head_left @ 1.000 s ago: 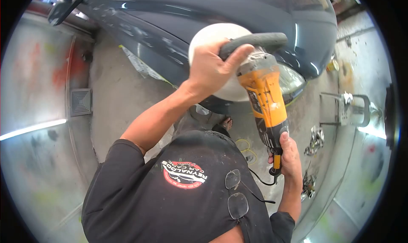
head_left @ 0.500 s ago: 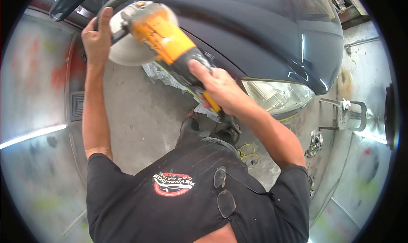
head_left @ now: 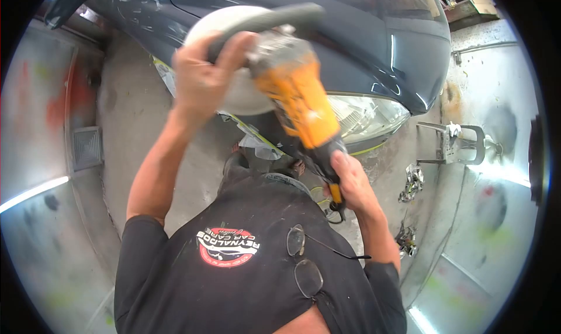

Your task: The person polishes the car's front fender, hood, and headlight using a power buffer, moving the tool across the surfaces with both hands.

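Observation:
A yellow and grey polisher [head_left: 298, 97] with a round white pad [head_left: 225, 27] rests against the side of a dark blue car [head_left: 362, 36]. My left hand [head_left: 201, 80] is wrapped around the grey loop handle [head_left: 274, 15] at the tool's head. My right hand [head_left: 350, 179] grips the rear end of the polisher body, where the black cord leaves it. The pad sits on the fender just left of the clear headlight [head_left: 365, 116]. The tool and my left hand are blurred by motion.
Masking paper [head_left: 257, 144] hangs under the fender. A metal stand [head_left: 453, 144] is at the right, with crumpled foil scraps [head_left: 412, 182] on the concrete floor. A floor grate [head_left: 87, 147] lies at the left. Glasses [head_left: 301, 258] hang from my black shirt.
The polisher swung from the car's far left side back to the right, onto the fender near the headlight. Both hands kept their grip and moved with it.

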The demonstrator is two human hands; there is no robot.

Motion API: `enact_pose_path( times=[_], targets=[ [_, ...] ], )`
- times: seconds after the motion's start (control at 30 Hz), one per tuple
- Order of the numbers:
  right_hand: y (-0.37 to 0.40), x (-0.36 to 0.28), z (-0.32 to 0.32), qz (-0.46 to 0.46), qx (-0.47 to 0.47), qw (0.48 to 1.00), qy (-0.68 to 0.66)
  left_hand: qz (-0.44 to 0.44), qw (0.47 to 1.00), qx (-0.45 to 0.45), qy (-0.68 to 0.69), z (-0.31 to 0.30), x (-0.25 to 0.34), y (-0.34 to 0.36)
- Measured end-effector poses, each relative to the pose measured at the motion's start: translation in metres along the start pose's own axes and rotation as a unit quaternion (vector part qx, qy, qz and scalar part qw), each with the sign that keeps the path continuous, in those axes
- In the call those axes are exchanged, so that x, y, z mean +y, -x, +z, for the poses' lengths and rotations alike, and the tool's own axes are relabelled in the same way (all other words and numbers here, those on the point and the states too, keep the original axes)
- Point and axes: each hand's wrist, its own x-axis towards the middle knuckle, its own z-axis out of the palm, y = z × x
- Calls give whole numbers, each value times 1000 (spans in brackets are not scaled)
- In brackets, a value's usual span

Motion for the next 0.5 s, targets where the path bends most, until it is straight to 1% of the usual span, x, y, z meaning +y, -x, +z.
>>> enact_pose_path(
  times=[0.03,0.1,0.17,0.23,0.27,0.3,0.33,0.43,0.47,0.5],
  targets=[
    [18,10,-13,17,44,999,-24,31,999,-29,19,23,2,5],
    [44,51,-56,3,62,997,-43,-17,994,-103,45,67,23,14],
    [74,64,-84,50,141,985,-90,-81,983,-153,63,118,32,21],
    [95,76,-115,31,122,985,-118,-54,986,-147,54,157,45,26],
    [101,76,-119,26,152,980,-126,-50,988,-142,45,171,47,29],
    [107,77,-126,43,176,975,-128,-44,989,-138,37,184,47,32],
    [110,79,-132,41,167,978,-119,-23,992,-110,50,191,47,33],
    [105,69,-130,36,148,984,-91,-57,989,-116,72,183,45,35],
    [106,62,-128,33,141,986,-82,-94,981,-158,57,169,52,32],
    [98,58,-121,34,130,989,-68,-61,990,-113,64,160,44,31]
  ],
)
